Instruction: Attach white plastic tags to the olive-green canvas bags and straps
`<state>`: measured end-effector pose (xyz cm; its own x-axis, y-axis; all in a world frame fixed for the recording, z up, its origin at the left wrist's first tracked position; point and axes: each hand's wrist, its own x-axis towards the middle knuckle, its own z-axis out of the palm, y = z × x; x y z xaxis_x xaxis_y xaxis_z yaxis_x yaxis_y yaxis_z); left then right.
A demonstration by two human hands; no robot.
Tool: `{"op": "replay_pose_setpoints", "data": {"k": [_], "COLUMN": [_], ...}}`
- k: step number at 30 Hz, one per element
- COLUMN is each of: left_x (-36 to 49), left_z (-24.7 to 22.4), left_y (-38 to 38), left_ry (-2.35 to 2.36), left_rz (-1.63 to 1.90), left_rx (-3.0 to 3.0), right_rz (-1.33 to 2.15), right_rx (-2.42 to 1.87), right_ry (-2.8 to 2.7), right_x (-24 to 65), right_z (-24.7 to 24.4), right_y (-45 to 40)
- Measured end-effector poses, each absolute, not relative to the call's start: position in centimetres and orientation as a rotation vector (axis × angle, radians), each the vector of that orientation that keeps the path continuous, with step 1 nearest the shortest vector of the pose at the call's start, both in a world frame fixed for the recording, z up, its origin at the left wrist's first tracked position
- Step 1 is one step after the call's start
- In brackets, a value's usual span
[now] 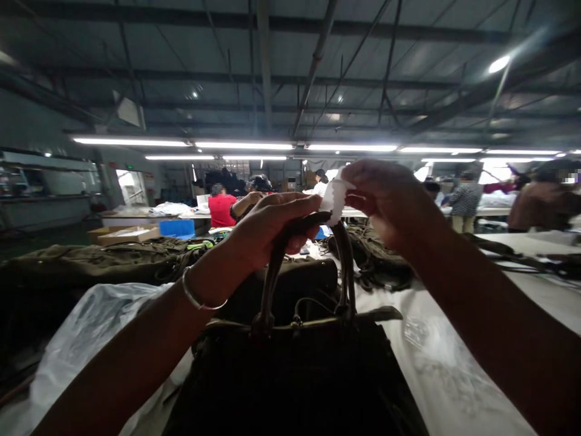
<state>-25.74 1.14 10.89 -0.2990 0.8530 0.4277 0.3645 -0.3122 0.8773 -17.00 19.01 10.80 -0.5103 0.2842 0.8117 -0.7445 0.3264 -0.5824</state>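
Note:
A dark handbag (295, 375) stands upright in front of me, its two looped handles (347, 266) raised. My left hand (267, 230), a bangle at its wrist, is closed around the top of the handles from the left. At the top of the loop is a thin white strip (333, 197) with a wavy edge, its lower end against the handle. My right hand (384, 194) pinches the strip's upper part between thumb and fingers. The left fingertips also touch the strip, or lie right beside it. What the strip is made of, I cannot tell.
Clear plastic wrap (100, 327) lies at left, and more plastic (445, 339) at right on the pale table. Dark olive bags (104, 260) are piled behind. Farther back are a blue box (177, 228), a cardboard box (122, 234), a person in red (221, 209) and several other people.

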Motion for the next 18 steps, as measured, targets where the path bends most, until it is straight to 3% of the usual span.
{"op": "replay_pose_setpoints", "data": {"k": [4, 10, 18], "left_x": [-26.4, -26.9, -26.5], "left_z": [12.1, 11.9, 11.4], "left_y": [1.4, 1.9, 1.2], "left_ry": [1.52, 1.558, 1.735], "left_rz": [1.725, 1.768, 1.779], "left_rx": [1.46, 1.524, 1.572], "right_rz": [1.535, 1.43, 0.799], "right_rx": [0.323, 0.35, 0.448], "right_ry": [-1.622, -1.675, -1.919], "right_x": [-18.3, -20.0, -18.0], "right_z": [12.8, 14.3, 15.0], "right_y": [19.0, 19.4, 16.5]}}
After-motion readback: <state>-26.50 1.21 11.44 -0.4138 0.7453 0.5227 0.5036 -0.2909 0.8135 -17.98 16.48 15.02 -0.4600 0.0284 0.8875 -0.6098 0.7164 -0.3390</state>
